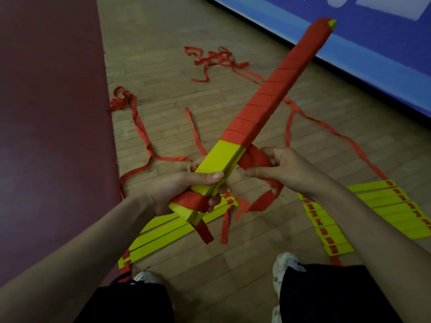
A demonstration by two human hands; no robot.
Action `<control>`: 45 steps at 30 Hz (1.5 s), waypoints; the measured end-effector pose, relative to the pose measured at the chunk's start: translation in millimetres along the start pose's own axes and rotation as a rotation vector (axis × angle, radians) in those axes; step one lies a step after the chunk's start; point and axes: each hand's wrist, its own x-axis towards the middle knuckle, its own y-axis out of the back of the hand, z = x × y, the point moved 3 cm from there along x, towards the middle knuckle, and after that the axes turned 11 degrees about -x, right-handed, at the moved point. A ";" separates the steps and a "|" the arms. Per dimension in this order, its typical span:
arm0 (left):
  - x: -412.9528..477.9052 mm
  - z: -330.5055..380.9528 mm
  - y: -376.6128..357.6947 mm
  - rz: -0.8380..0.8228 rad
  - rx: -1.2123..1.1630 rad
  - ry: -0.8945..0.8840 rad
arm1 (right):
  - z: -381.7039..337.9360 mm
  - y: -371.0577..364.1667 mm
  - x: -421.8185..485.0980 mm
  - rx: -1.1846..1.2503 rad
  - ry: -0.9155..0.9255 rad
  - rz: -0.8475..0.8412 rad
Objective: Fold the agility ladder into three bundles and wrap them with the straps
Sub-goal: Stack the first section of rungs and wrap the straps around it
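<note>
The left hand (172, 192) clenches the bundle (268, 101) near its bare yellow end, the right hand (289, 171) pinches the red strap (254, 158) just beside it, and the mostly wrapped bundle slants up-right above loose rungs (377, 213) on the floor (163, 73).

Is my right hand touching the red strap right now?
Touching. The head view shows the right hand pinching the red strap where it loops off the rung bundle.
</note>
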 end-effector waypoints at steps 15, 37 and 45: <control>0.2 9.2 -0.3 0.120 0.063 -0.092 | 1.6 -6.5 -0.7 0.186 0.015 -0.066; 13.5 -2.2 6.3 0.435 0.501 -0.228 | 0.4 -19.4 2.5 0.054 -0.010 0.147; 22.7 -27.6 -8.7 0.596 1.301 -0.300 | 1.4 -31.4 3.2 -0.237 -0.073 0.340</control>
